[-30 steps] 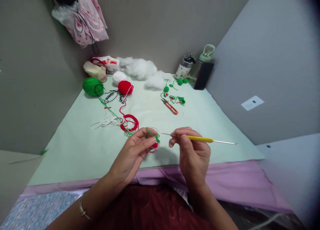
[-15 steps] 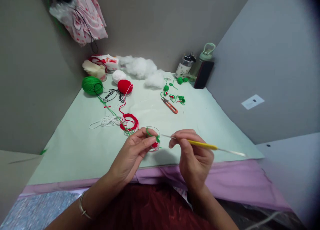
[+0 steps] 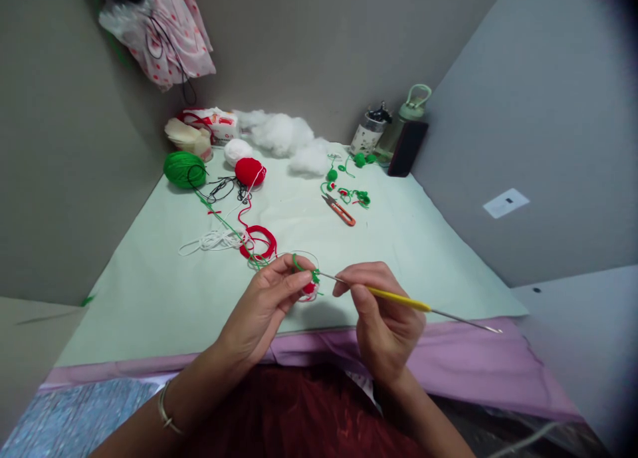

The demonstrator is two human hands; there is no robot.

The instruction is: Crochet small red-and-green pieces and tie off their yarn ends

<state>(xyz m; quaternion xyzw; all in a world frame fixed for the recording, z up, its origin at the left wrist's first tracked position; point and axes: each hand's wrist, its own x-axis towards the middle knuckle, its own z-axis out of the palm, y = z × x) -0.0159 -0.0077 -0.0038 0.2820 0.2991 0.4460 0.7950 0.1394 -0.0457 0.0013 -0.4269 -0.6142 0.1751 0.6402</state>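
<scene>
My left hand (image 3: 273,298) pinches a small crochet piece (image 3: 310,288) in red, white and green, with green yarn looped over the index finger. In my right hand (image 3: 386,315), held like a pen, is a crochet hook (image 3: 401,299) with a yellow grip and metal ends. Its left tip meets the green stitches at the top of the piece; whether it has passed through a loop is too small to tell. Green yarn runs from the left hand back to a green yarn ball (image 3: 184,170). Left-hand fingers cover part of the piece.
Beyond my hands lie a coil of red yarn (image 3: 269,235), tangled white yarn (image 3: 212,241), a red ball (image 3: 250,172) and a white ball (image 3: 238,153). Orange thread snips (image 3: 341,212) lie near small green pieces (image 3: 363,197). White stuffing (image 3: 284,136), a bottle (image 3: 403,129) and a phone (image 3: 409,149) stand along the back.
My right hand has shifted slightly left, bringing the hook's tip from just beside the crochet piece to touch its green stitches. The hook's far end has dipped. My left hand stays nearly still.
</scene>
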